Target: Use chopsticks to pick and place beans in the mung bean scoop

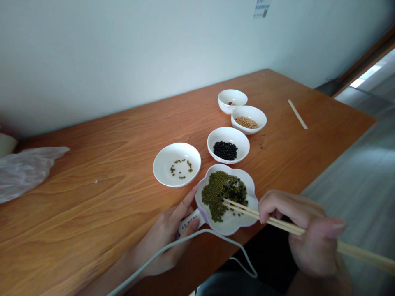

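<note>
My right hand (305,230) is closed round a pair of wooden chopsticks (247,210), whose tips rest among the beans in a flower-shaped white dish (230,224). That dish holds many green beans mixed with some black ones. My left hand (168,236) lies at the dish's left rim, fingers touching it and pinching a small white tag. A white cable (197,238) crosses in front of that hand.
On the wooden table (92,205) stand a white bowl with a few green beans (177,164), one with black beans (228,144), one with tan beans (248,119) and a nearly bare one (232,100). A loose chopstick (297,114) lies at right, a plastic bag (24,170) at left.
</note>
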